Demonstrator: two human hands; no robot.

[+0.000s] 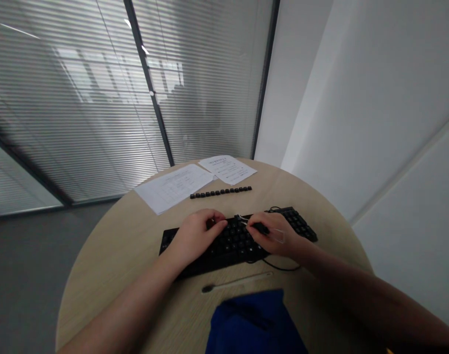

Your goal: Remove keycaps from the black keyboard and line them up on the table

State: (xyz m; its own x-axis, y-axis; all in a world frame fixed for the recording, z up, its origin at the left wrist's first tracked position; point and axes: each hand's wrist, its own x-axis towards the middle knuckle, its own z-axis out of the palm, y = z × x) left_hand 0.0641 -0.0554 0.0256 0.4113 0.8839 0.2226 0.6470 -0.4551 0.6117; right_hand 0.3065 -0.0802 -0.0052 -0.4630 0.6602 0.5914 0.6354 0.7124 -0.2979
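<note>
A black keyboard (235, 243) lies across the middle of a round wooden table (114, 246). My left hand (197, 235) rests on the keyboard's left half, fingers curled and pressed against the keys near the top row. My right hand (272, 232) sits over the right half, pinching a thin wire keycap puller (242, 221) whose tip points at the top row between both hands. A row of several removed black keycaps (220, 192) is lined up on the table beyond the keyboard.
Two printed paper sheets (175, 187) (228, 168) lie at the far edge. A thin long tool (235, 282) lies in front of the keyboard, beside a blue cloth (254, 324). The keyboard cable (279, 268) loops near my right wrist. Glass wall with blinds stands behind.
</note>
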